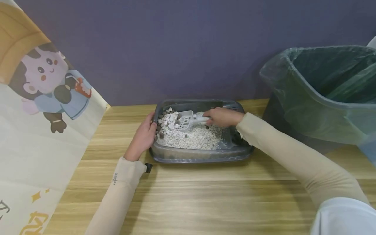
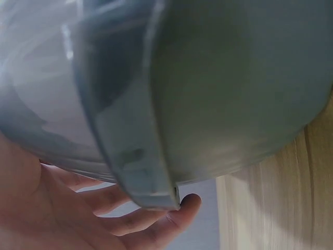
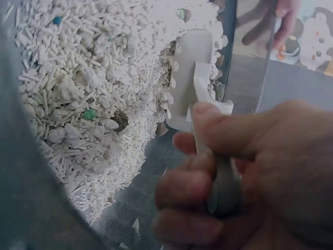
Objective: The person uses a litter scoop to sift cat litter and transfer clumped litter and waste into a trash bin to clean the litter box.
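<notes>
A grey litter tray [image 1: 202, 156] holds pale pellet litter [image 1: 194, 140], with white and brown clumps [image 1: 168, 121] at its left end. My right hand [image 1: 224, 117] grips the handle of a light grey slotted scoop [image 1: 185, 120], whose head lies among the litter and clumps; the right wrist view shows fingers [image 3: 182, 187] wrapped round that handle. At the tray's left end my left hand [image 1: 144, 135] holds the rim, thumb on the near side. In the left wrist view its fingers [image 2: 151, 224] curve beneath the tray's outer edge [image 2: 130, 151].
A large bin [image 1: 332, 120] lined with a translucent green bag stands right of the tray. Behind the tray rises a dark purple wall [image 1: 182, 49]. A printed cartoon panel [image 1: 44, 147] is on the left. The wood-grain surface [image 1: 205, 199] extends in front.
</notes>
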Demonstrator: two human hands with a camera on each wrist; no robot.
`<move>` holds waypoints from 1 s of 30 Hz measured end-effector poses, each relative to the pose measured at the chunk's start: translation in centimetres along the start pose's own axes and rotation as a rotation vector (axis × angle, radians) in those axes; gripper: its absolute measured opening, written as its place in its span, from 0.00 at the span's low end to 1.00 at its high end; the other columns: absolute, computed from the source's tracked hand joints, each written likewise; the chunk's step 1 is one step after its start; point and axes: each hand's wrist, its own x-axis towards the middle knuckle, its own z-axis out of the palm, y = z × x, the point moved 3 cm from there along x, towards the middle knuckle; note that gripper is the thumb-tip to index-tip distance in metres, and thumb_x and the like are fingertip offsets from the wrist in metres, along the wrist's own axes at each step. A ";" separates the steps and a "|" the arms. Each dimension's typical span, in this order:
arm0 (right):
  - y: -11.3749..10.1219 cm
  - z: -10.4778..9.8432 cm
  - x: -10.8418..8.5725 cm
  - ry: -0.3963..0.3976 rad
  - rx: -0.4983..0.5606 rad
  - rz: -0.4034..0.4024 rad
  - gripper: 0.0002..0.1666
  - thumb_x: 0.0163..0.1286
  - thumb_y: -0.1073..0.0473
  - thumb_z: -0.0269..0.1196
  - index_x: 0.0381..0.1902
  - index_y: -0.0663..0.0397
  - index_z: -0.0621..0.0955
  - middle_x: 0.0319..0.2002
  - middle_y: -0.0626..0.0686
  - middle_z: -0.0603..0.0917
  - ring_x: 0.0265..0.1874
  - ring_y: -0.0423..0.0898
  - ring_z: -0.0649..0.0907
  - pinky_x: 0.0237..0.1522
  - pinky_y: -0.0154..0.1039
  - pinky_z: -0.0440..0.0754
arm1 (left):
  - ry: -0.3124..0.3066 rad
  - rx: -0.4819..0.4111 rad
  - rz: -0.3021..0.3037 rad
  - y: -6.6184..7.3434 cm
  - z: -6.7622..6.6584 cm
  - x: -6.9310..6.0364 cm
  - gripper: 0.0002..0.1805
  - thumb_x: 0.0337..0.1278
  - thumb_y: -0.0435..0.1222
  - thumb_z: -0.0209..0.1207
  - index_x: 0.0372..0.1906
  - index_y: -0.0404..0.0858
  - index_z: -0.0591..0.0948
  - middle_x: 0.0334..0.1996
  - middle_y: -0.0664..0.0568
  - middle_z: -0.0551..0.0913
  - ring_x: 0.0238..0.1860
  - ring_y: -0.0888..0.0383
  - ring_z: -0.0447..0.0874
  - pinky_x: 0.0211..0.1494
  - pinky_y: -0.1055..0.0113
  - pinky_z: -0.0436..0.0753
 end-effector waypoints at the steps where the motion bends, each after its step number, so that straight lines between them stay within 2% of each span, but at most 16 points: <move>1: -0.1 0.1 0.0 -0.003 -0.002 -0.014 0.30 0.74 0.55 0.52 0.69 0.61 0.64 0.62 0.60 0.71 0.51 0.50 0.78 0.50 0.48 0.76 | 0.000 0.001 0.001 0.0 0.0 0.0 0.28 0.73 0.39 0.34 0.75 0.43 0.51 0.68 0.40 0.61 0.63 0.44 0.65 0.64 0.46 0.64; 5: -0.1 0.2 -0.2 0.020 0.001 -0.055 0.26 0.76 0.55 0.48 0.67 0.61 0.64 0.48 0.59 0.79 0.30 0.45 0.80 0.35 0.44 0.76 | 0.005 0.000 0.013 0.2 0.2 0.2 0.27 0.73 0.39 0.34 0.74 0.43 0.52 0.69 0.42 0.60 0.65 0.44 0.62 0.66 0.47 0.61; 8: 0.0 0.1 -0.6 0.043 0.005 -0.055 0.24 0.76 0.55 0.47 0.65 0.60 0.65 0.40 0.57 0.81 0.22 0.45 0.76 0.30 0.43 0.74 | 0.004 0.010 0.021 0.2 0.3 0.3 0.27 0.73 0.40 0.34 0.74 0.43 0.52 0.70 0.43 0.59 0.67 0.44 0.59 0.68 0.48 0.59; 11: 0.3 0.1 -1.0 0.076 -0.010 -0.061 0.24 0.76 0.54 0.47 0.65 0.59 0.65 0.44 0.57 0.81 0.28 0.45 0.80 0.35 0.44 0.76 | 0.000 0.021 0.019 0.2 0.3 0.3 0.28 0.73 0.40 0.34 0.75 0.43 0.51 0.70 0.41 0.59 0.67 0.43 0.59 0.68 0.46 0.58; 13: 0.4 0.0 -1.4 0.103 -0.015 -0.075 0.24 0.76 0.54 0.48 0.65 0.59 0.66 0.48 0.57 0.80 0.34 0.47 0.81 0.39 0.45 0.77 | 0.001 0.023 0.008 0.1 0.3 0.3 0.28 0.73 0.40 0.34 0.75 0.44 0.51 0.67 0.40 0.63 0.63 0.42 0.64 0.65 0.44 0.62; 15: 0.6 -0.2 -1.7 0.129 -0.010 -0.093 0.24 0.76 0.54 0.48 0.65 0.58 0.66 0.50 0.57 0.79 0.36 0.47 0.81 0.40 0.45 0.77 | -0.003 0.018 -0.001 0.1 0.2 0.2 0.28 0.73 0.40 0.34 0.75 0.44 0.50 0.60 0.37 0.69 0.55 0.42 0.71 0.59 0.44 0.68; 18: 0.7 -0.5 -2.4 0.162 0.011 -0.116 0.21 0.76 0.55 0.49 0.62 0.56 0.69 0.42 0.54 0.80 0.26 0.46 0.78 0.31 0.44 0.75 | 0.001 0.016 -0.004 0.2 0.2 0.1 0.28 0.73 0.40 0.34 0.75 0.44 0.50 0.50 0.38 0.74 0.44 0.46 0.74 0.52 0.46 0.73; 20: 0.7 -0.8 -2.9 0.188 0.013 -0.133 0.19 0.76 0.55 0.49 0.60 0.54 0.70 0.36 0.51 0.79 0.20 0.45 0.73 0.26 0.42 0.72 | 0.000 0.013 -0.003 0.3 0.2 0.1 0.28 0.73 0.40 0.34 0.75 0.44 0.50 0.45 0.38 0.75 0.40 0.46 0.74 0.49 0.47 0.74; 26: 1.1 -0.8 -4.3 0.250 -0.004 -0.165 0.18 0.75 0.52 0.49 0.59 0.49 0.70 0.30 0.46 0.75 0.18 0.42 0.68 0.23 0.39 0.69 | 0.010 0.028 -0.004 0.2 0.1 0.1 0.28 0.73 0.41 0.33 0.75 0.44 0.50 0.54 0.38 0.72 0.51 0.44 0.71 0.57 0.44 0.69; 30: 1.5 -0.6 -5.3 0.284 0.043 -0.162 0.16 0.75 0.51 0.49 0.57 0.48 0.71 0.26 0.48 0.73 0.15 0.42 0.66 0.18 0.38 0.68 | 0.011 0.036 -0.001 0.2 0.2 0.1 0.28 0.73 0.41 0.33 0.75 0.43 0.51 0.60 0.38 0.69 0.58 0.43 0.68 0.61 0.43 0.65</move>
